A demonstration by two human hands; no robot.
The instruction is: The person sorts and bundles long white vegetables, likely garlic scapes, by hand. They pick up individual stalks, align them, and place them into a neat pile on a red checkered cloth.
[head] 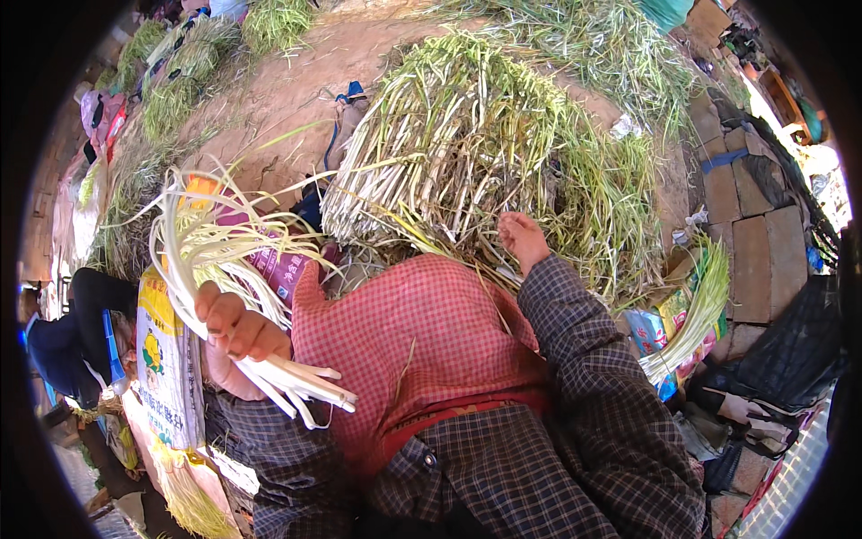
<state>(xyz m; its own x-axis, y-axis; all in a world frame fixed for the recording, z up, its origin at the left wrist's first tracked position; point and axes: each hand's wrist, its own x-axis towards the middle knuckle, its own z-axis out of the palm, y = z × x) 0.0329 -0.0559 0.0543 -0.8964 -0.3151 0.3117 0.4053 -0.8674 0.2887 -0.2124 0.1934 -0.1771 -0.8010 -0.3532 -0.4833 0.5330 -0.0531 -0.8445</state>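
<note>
My left hand (242,340) is wrapped around a small bunch of long white stalks with pale yellow-green leaves (182,269). Their cut ends point toward my lap, and the leaves arch up and away. Lower down, my right hand (524,241) is at the near edge of a big heap of similar stalks (431,148); its fingers are curled in, with nothing seen between them. The heap has white ends to the left and green and yellowed leaves to the right. A red checked apron (404,323) covers my lap, with loose leaf scraps on it.
Printed sacks (161,364) stand at my left, and a purple bag (279,266) lies under loose leaves. A trimmed bundle (693,316) rests on a colourful bag at right. More greens (606,47) lie on the dirt floor (289,101). Bricks (751,263) border the right side.
</note>
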